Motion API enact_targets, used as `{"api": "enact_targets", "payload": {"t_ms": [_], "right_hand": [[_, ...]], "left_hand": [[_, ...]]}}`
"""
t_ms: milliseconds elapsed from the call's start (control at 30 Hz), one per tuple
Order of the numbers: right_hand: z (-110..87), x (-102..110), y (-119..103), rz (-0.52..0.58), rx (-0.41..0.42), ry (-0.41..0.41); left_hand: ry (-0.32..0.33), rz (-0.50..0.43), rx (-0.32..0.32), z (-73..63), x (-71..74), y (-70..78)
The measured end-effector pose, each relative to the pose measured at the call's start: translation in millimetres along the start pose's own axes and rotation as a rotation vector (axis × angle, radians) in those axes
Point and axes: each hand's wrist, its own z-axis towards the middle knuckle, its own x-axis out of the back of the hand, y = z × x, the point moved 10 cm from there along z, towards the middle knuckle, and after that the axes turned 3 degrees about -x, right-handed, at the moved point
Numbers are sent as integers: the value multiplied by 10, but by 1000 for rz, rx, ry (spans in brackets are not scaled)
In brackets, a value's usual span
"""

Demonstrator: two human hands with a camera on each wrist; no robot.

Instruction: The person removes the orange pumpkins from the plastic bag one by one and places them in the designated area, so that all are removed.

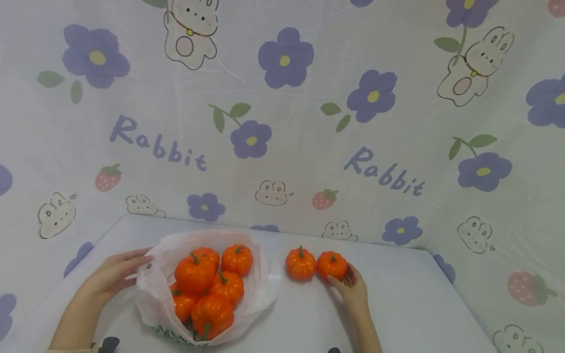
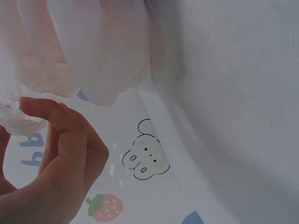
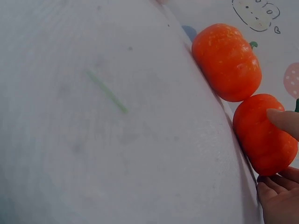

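Our left hand (image 1: 119, 272) pinches the white bag (image 1: 147, 296) at its ten o'clock; we should keep it wide. Toward three o'clock, our right hand (image 1: 354, 290) grips the end pumpkin (image 1: 332, 264) with thumb and fingers; we should squeeze softly. We count one bag, six pumpkins (image 1: 213, 311) inside, two pumpkins (image 1: 301, 265) on the table (image 1: 309, 318)
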Motion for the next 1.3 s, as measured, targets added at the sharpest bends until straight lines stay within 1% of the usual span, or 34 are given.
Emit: {"api": "enact_targets", "payload": {"t_ms": [233,367,433,633,733,933,1067,1167,1300], "right_hand": [[11,19,39,19,-24,-9],[20,32,47,30,-30,9],[22,40,35,12,-27,25],[-10,67,-104,-41,15,81],[-67,58,-227,-15,48,92],[-180,-75,-494,64,107,46],[-251,-213,-635,89,117,-5],[-289,-307,-697,77,115,-34],[-324,-400,-766,64,131,-52]], "left_hand": [[-4,3,-3,2,-3,13],[-5,-1,-3,0,-10,25],[-7,3,-2,-2,-15,27],[-15,-6,7,-2,-23,11],[-8,-6,9,0,-15,11],[-11,-11,9,-7,-30,31],[-9,-12,23,-12,-31,21],[-7,-12,26,-15,-27,12],[-2,-9,16,-10,-12,8]]}}
